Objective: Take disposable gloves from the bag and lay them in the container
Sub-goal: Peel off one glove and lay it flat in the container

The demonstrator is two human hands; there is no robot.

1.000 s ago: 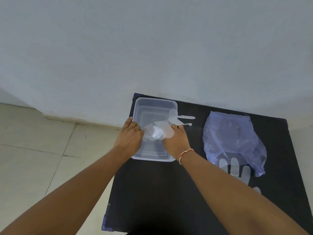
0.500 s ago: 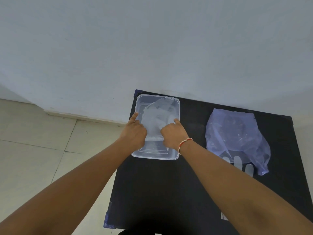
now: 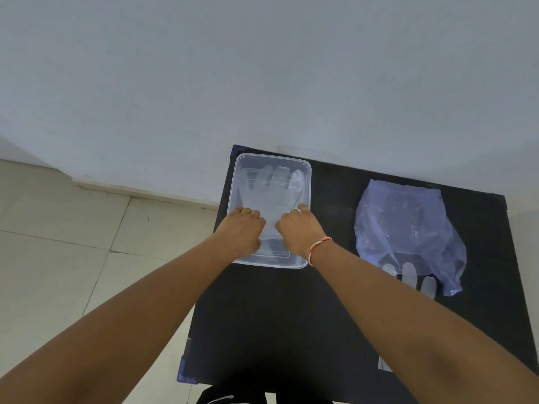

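Note:
A clear plastic container point(image 3: 308, 182) stands at the far left corner of the black table point(image 3: 280, 316). A transparent disposable glove point(image 3: 272, 191) lies spread flat inside it, fingers pointing to the wall. My left hand point(image 3: 240, 230) and my right hand point(image 3: 297, 228) rest side by side on the glove's cuff end inside the container, fingers curled down and pressing it flat. A thin bluish plastic bag point(image 3: 408, 225) lies to the right. Glove fingers point(image 3: 408, 274) stick out from its near opening.
The table stands against a pale wall point(image 3: 262, 68), with tiled floor point(image 3: 58, 243) to its left. A small pale scrap point(image 3: 383, 364) lies near the table's front right, partly behind my right forearm. Something dark sits below the table's front edge.
The glove was crumpled and held above the container; it has been spread out flat inside, and both hands have slid toward its near end.

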